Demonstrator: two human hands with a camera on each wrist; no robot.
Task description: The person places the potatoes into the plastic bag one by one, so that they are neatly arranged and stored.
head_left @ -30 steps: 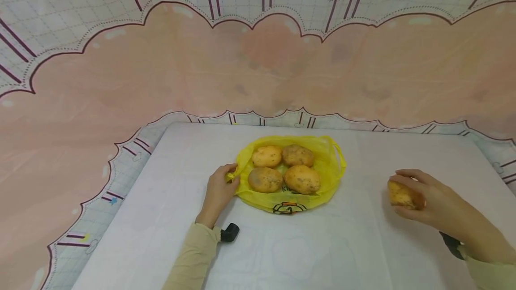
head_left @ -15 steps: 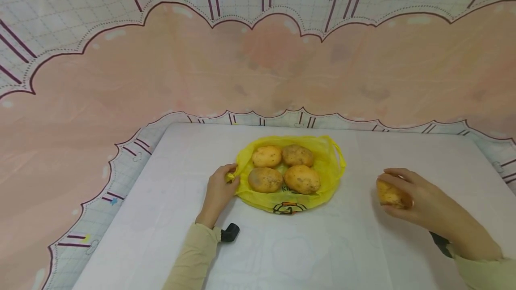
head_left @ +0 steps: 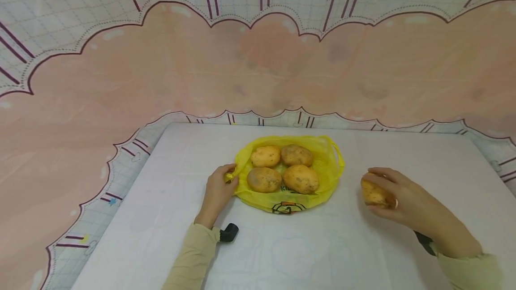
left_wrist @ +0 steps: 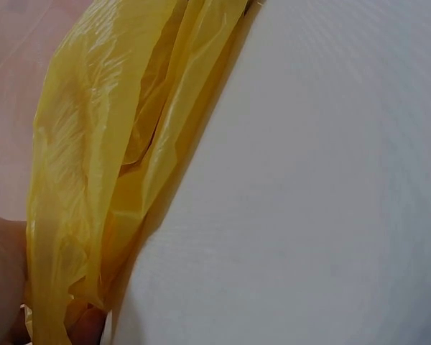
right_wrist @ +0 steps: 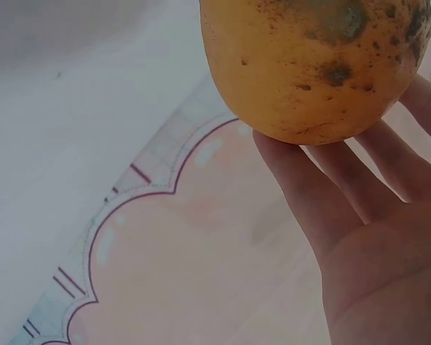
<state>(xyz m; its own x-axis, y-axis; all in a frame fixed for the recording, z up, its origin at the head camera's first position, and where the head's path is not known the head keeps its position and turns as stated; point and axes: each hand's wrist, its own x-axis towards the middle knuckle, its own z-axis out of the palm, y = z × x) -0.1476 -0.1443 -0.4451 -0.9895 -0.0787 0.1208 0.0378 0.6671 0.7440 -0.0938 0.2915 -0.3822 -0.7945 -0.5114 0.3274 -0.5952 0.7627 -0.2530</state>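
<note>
My left hand pinches the left edge of a yellow plastic bag, which lies open on the table. Bunched yellow film fills the left side of the left wrist view, with fingers at its lower end. Several potatoes lie in the bag in two rows, among them a front right potato and a back left potato. To the right of the bag, my right hand grips another potato. Dark spots mark that potato's skin in the right wrist view, its upper part cut off by the frame.
A white table carries everything. Behind it hangs a pink and white patterned cloth, which also runs down the left side. A black wrist camera sticks out beside the left sleeve.
My right hand has moved left with the potato, closer to the bag. My left hand and the bag keep their place.
</note>
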